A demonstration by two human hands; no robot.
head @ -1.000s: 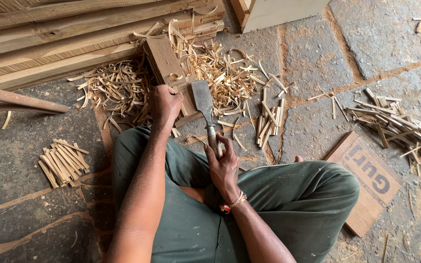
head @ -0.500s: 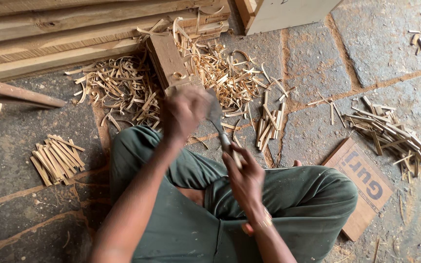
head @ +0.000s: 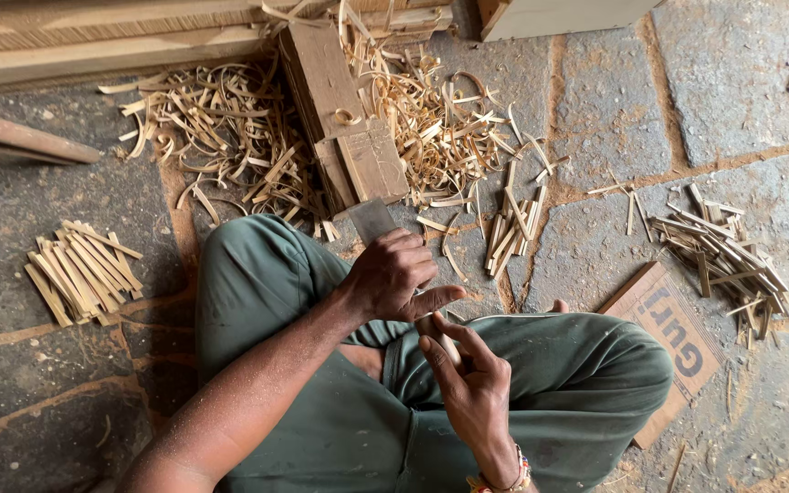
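Flat steel blade (head: 372, 219) is gripped in closed left hand (head: 393, 274); judged heavy, stiff, sharp-edged. Thin light sliver, barely visible, is pinched by right-hand fingers (head: 445, 351) just below; handle-end grip advised.

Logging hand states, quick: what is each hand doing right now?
Left hand: closed around the flat metal blade, thumb out.
Right hand: fingers loosely curled near the left thumb; whether it holds anything cannot be told.

So the wooden block (head: 344, 137) sat on the floor right in front of the knees, with shavings (head: 230, 137) piled on both sides of it. A stack of cut sticks (head: 84, 271) lay off to the left, another heap of sticks (head: 723, 256) to the right, with a flat board (head: 668, 338) just beside the right knee.
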